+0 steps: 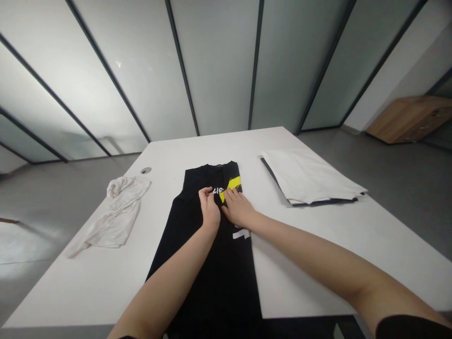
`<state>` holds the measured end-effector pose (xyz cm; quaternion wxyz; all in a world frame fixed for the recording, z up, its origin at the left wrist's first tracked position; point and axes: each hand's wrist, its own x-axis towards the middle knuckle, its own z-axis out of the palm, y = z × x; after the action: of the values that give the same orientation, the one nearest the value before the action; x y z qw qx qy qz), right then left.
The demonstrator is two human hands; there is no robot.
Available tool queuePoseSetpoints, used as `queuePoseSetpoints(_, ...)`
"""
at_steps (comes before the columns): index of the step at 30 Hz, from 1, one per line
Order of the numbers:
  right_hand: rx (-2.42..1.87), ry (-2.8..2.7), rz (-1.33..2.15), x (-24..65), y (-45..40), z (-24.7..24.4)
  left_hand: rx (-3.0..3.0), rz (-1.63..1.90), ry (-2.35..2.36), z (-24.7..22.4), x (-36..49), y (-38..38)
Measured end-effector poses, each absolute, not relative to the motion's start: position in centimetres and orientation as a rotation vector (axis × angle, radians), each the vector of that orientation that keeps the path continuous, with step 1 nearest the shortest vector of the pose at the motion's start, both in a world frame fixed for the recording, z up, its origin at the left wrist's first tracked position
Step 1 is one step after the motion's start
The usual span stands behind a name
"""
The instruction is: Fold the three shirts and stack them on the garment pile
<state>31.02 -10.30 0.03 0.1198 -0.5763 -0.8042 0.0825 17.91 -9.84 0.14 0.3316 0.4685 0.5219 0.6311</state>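
A black T-shirt (pixel 197 245) with white lettering and a yellow stripe lies lengthwise on the white table, its neckline at the far end. Its right side is folded inward over the body, so part of the print is covered. My left hand (pixel 211 212) rests on the upper middle of the shirt, by the lettering, fingers extended. Beside it, my right hand (pixel 238 207) lies flat across the yellow stripe on the folded part, fingers stretched out. Neither hand has cloth gripped in it.
A crumpled white garment (pixel 116 216) lies at the table's left edge, near a round grey cable hole (pixel 146 170). On the right is a stack of flat folded clothes (pixel 310 176), white over dark. Beyond the white table (pixel 197 147) stand frosted glass panels; a wooden cabinet (pixel 406 117) is at far right.
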Motion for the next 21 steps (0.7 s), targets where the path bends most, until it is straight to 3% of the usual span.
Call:
queuePoseSetpoints(5,-1.838,-2.277,0.284,29.7,-10.5,1.5,1.229,1.697,1.302,1.4,18.5,-9.6)
queuePoseSetpoints(11,-1.936,-2.144,0.267,27.4,-12.9,0.0,1.163,1.656,1.283,3.4,18.2,-9.0)
queuePoseSetpoints(21,-1.979,-2.152,0.221,29.0,-8.3,0.5,1.256,1.621,1.261,6.4,14.1,-8.1)
